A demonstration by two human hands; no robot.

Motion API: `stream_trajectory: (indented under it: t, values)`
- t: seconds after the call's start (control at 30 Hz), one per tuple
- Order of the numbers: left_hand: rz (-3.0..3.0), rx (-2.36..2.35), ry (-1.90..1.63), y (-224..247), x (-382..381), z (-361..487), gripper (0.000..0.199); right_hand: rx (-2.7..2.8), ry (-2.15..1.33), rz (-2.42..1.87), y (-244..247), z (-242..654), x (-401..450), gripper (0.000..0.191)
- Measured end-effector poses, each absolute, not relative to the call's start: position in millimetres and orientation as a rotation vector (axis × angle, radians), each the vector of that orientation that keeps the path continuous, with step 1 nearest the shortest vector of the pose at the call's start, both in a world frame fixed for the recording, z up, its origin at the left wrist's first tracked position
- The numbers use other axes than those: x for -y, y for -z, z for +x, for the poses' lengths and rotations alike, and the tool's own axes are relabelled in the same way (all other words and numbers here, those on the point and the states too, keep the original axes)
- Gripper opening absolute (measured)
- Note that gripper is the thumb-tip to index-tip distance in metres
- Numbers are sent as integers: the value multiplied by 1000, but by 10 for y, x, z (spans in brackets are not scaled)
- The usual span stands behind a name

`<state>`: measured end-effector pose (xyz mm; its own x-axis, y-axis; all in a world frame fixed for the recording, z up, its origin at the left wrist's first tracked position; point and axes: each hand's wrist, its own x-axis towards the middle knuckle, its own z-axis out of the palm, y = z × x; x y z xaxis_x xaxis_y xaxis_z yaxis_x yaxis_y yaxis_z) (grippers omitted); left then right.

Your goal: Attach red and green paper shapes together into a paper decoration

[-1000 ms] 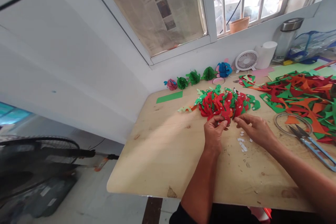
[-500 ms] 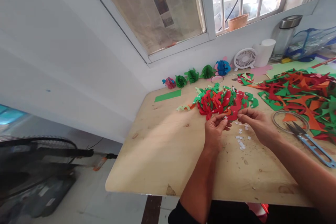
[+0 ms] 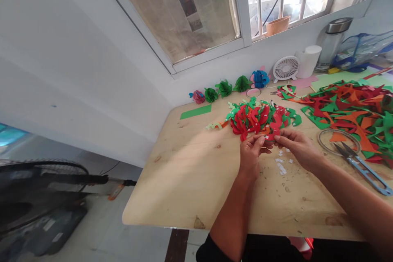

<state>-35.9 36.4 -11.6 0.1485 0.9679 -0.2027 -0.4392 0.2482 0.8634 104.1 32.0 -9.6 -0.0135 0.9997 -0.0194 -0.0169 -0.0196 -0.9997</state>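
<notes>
A red paper piece (image 3: 270, 136) with a small white square on it is held between my two hands, just in front of a heap of red and green cut-paper shapes (image 3: 251, 118). My left hand (image 3: 253, 149) pinches its left end with thumb and fingers. At the right end, the fingertips of my right hand (image 3: 296, 145) are closed on the same piece. Small white squares (image 3: 281, 168) lie scattered on the wooden table (image 3: 190, 184) between and below my hands.
Blue-handled scissors (image 3: 362, 168) and a metal ring (image 3: 339, 141) lie right of my right hand, beside a large pile of paper scraps (image 3: 362, 118). Along the wall stand folded paper figures (image 3: 225, 88), a small fan (image 3: 285, 68) and a glass bottle (image 3: 333, 45). A green strip (image 3: 195, 111) lies farther left.
My right hand has moved slightly left, closer to my left hand, and its fingertips are now on the red piece's right end. The red piece sits lower and more level.
</notes>
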Motion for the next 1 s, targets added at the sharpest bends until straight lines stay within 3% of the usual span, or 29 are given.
stream_trajectory:
  t: [0.47,0.77,1.0]
  values:
    - [654,-699,-1000,104,-346,-418,25,1018,-1629,-975,106,1068,-305,18]
    - [859,-851,-1203,87,-338,-353,29,957,-1739,-896,151,1084,-300,11]
    - [1332,-1081,-1392,39,-249,-372,18,775,-1798,-820,146,1072,-297,12]
